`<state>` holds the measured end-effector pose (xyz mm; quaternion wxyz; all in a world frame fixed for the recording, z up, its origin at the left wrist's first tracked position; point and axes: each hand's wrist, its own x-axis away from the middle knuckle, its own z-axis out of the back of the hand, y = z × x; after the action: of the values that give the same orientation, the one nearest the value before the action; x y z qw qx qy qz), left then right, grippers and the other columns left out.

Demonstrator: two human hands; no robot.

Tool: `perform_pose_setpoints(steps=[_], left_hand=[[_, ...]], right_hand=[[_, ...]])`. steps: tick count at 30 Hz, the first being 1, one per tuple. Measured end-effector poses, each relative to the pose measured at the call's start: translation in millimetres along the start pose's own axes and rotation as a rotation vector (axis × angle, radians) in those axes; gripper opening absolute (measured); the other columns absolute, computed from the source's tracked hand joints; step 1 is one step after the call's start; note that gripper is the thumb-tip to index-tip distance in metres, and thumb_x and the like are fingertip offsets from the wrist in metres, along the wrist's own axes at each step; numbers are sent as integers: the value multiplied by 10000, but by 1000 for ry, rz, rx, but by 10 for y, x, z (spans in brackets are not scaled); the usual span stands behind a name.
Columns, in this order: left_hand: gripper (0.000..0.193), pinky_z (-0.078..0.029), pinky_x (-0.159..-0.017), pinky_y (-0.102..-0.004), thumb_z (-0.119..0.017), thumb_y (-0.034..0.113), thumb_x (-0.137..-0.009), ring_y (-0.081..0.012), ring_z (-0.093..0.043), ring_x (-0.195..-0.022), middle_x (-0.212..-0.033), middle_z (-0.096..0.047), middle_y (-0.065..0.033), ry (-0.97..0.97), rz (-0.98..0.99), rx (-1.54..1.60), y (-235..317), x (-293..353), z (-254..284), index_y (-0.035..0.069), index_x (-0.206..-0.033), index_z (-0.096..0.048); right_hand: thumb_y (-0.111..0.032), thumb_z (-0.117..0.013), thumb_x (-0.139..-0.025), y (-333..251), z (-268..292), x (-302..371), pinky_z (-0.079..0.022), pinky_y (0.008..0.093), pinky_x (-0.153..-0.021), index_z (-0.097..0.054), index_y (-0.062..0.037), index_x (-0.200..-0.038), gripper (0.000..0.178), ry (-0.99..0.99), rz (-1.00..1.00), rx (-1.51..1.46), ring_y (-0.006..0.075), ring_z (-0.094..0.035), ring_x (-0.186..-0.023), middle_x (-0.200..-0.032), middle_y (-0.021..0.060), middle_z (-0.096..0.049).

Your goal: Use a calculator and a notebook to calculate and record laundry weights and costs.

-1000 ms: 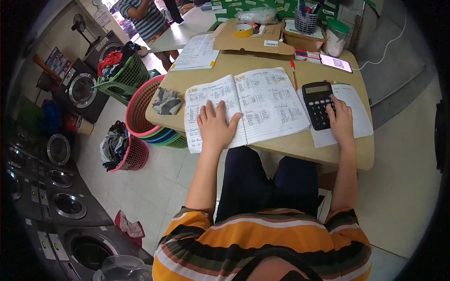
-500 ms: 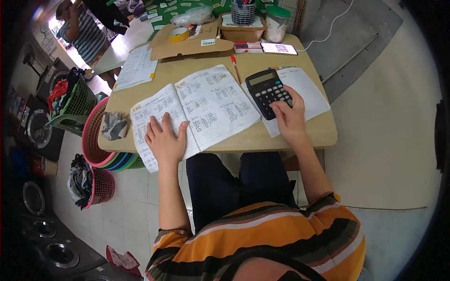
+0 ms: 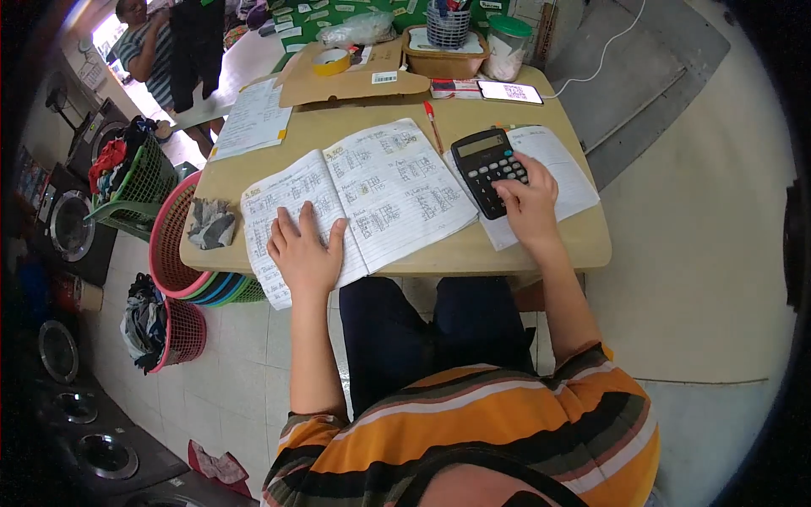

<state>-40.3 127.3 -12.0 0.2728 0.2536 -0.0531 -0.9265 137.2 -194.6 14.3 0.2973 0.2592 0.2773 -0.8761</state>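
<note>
While the left hand (image 3: pixel 309 260) lies spread on the notebook (image 3: pixel 401 190), the right hand (image 3: pixel 534 204), loosely splayed, touches the calculator (image 3: pixel 481 171) toward the right edge of the counter (image 3: pixel 583 247); it's probably light, stiff, best held by its sides.

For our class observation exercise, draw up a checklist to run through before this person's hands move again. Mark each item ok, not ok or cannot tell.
1. White lined-paper notebook lies open on the beige table: ok.
2. Left hand rests flat on the notebook's left page: ok.
3. Right hand is at the black rectangular calculator, thumb over its keys: ok.
4. Calculator display is readable: cannot tell; any digits are too small.
5. Slim red-topped pen is in a hand: not ok; it lies on the table, beyond the notebook.
6. Phone with a lit screen lies clear of the notebook: ok.
</note>
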Motion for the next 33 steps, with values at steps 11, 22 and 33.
perform_pose_setpoints(steps=[11,22,33], left_hand=[[737,-250,-1165,-581,-580,641,-933,-487,-378,-1408,-1493,-466,-296,25,20,10,-32,-22,-1,88,-1421,-585],[724,-304,-1075,-622,-592,629,-930,-471,-437,-1290,-1389,-517,-251,58,5,47,43,119,-5,75,-1395,-586],[694,-236,-1112,-674,-528,569,-995,-471,-342,-1431,-1519,-428,-240,-34,16,14,199,475,87,87,-1493,-491]], right_hand=[[-123,-684,-959,245,-44,119,-502,410,-966,-707,43,-930,170,221,-199,-343,366,-609,-1164,-1349,222,-568],[-121,-622,-1003,368,-16,168,-520,365,-842,-652,62,-921,203,112,-255,-243,323,-620,-1064,-1353,222,-560],[-152,-589,-1027,267,-35,115,-501,396,-910,-606,25,-1015,179,100,-195,-179,351,-591,-1157,-1362,245,-542]])
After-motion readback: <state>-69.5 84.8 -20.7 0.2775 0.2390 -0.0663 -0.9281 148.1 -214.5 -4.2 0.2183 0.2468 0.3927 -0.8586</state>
